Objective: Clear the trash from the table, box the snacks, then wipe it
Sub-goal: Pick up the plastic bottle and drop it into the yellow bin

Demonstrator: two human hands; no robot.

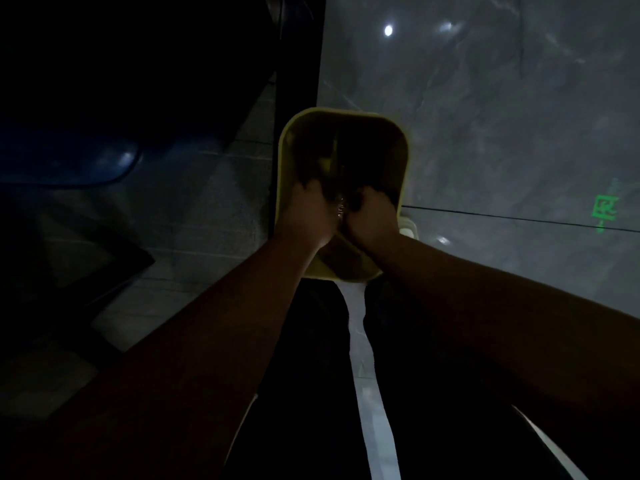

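The scene is very dim. A yellow trash bin [404, 161] stands on the floor straight below me, its mouth facing up. Both of my hands are held together over its opening. My left hand [304, 211] has its fingers curled down into the bin. My right hand [372, 214] is closed like a fist beside it. Between them glints a small shiny piece of trash [340, 208], pinched by both hands. The inside of the bin is too dark to make out.
A blue chair seat [69, 164] is at the left, with dark furniture legs [104, 268] below it. Grey marble floor [502, 116] spreads to the right, with a green light mark [604, 207] on it. My white shoe [408, 231] touches the bin's right side.
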